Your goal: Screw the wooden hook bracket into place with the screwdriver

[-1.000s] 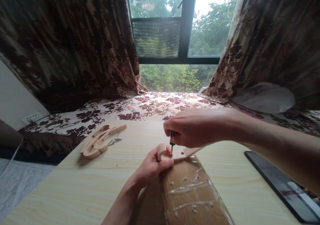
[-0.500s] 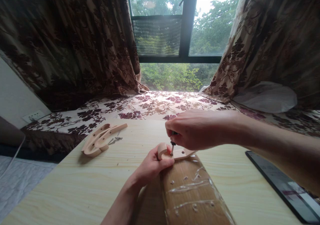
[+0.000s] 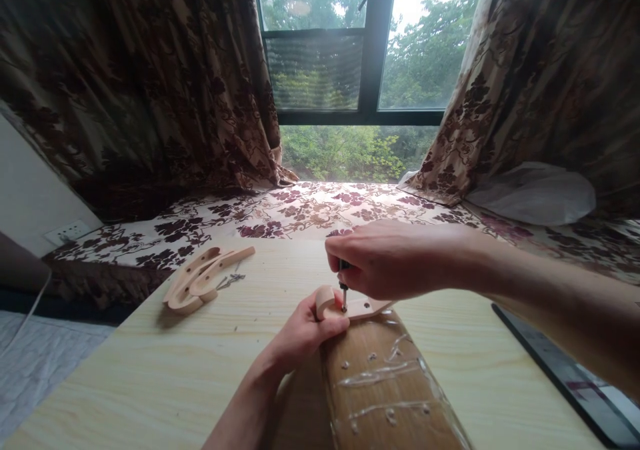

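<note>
My left hand (image 3: 313, 323) is closed round the curled end of a pale wooden hook (image 3: 361, 305), which lies across the far end of a brown board (image 3: 383, 383) wrapped in clear film. A dark hole shows in the hook's flat part. In my right hand (image 3: 380, 260) is a screwdriver (image 3: 344, 293), its handle mostly hidden by the fingers. The shaft points down, and its tip meets the hook beside my left thumb. Whether a screw sits under the tip is too small to tell. Small holes mark the board's film-covered top.
Several similar wooden hooks (image 3: 193, 287) lie at the table's left, with a small pile of screws (image 3: 233, 279) beside them. A dark-edged tablet (image 3: 565, 387) lies at the right, partly under my right forearm. Beyond the table (image 3: 165, 377) is a flowered cloth ledge (image 3: 310, 213) below the window.
My right hand has shifted slightly left and its wrist has turned, bringing the screwdriver more upright. The left hand, the hook and the board hold their places.
</note>
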